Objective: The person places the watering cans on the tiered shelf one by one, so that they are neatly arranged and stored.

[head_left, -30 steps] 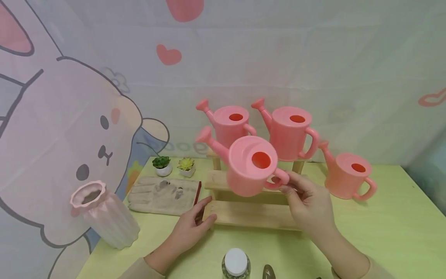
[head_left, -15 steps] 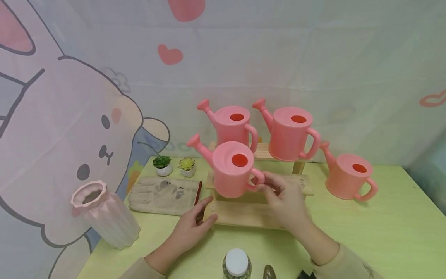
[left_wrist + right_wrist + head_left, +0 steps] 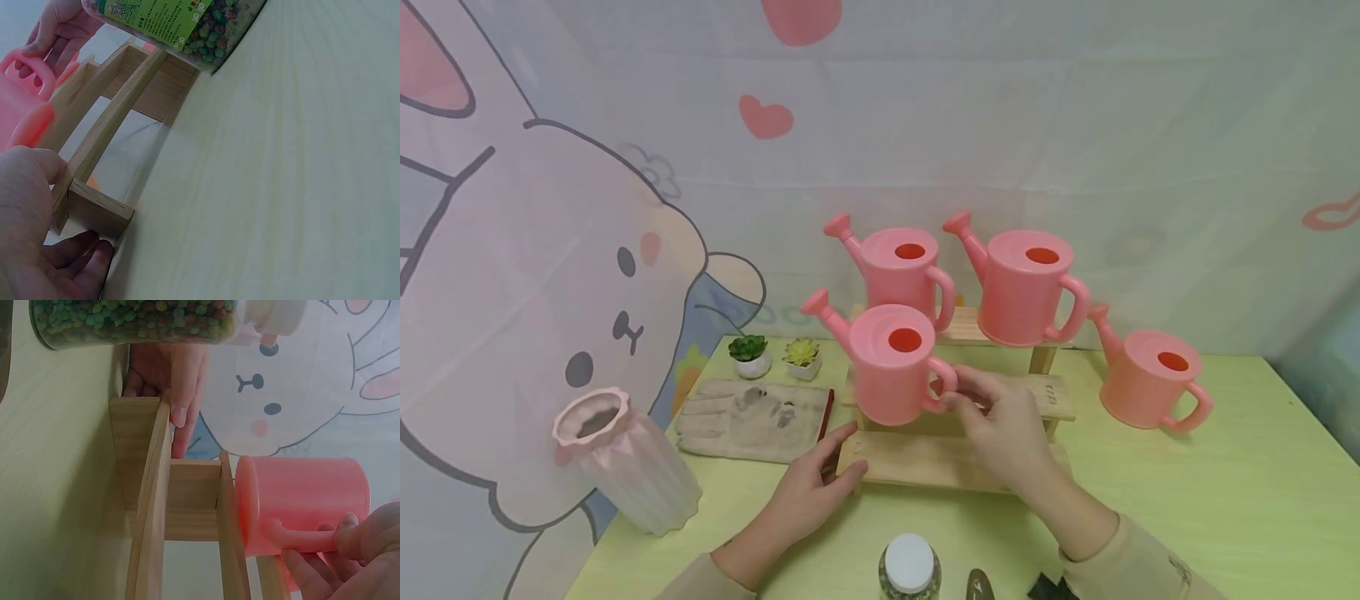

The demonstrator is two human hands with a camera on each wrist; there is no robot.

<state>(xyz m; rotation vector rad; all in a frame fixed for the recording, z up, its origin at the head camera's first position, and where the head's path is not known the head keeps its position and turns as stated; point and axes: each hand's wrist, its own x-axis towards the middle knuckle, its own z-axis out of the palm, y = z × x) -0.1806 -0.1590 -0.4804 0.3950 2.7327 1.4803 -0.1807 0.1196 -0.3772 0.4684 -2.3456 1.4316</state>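
Observation:
My right hand [image 3: 1003, 421] pinches the handle of a pink watering can [image 3: 891, 367], also seen in the right wrist view. The can is upright at the left end of the middle tier of a wooden step shelf [image 3: 940, 458], and its base appears to touch the board. My left hand [image 3: 808, 487] grips the left end of the lowest tier; in the left wrist view its fingers [image 3: 87, 265] curl around the wooden end piece. Two more pink watering cans [image 3: 901, 267] [image 3: 1026, 287] stand on the top tier.
Another watering can [image 3: 1153, 379] stands on the table right of the shelf. To the left are a pink ribbed vase [image 3: 636, 467], work gloves [image 3: 748, 421] and two small potted succulents [image 3: 750, 357] [image 3: 802, 358]. In front is a white-lidded jar [image 3: 910, 567] of coloured pebbles.
My right hand has carried the watering can left and back, to the left end of the middle tier. During the last half second it shifted slightly further left. My left hand has stayed put.

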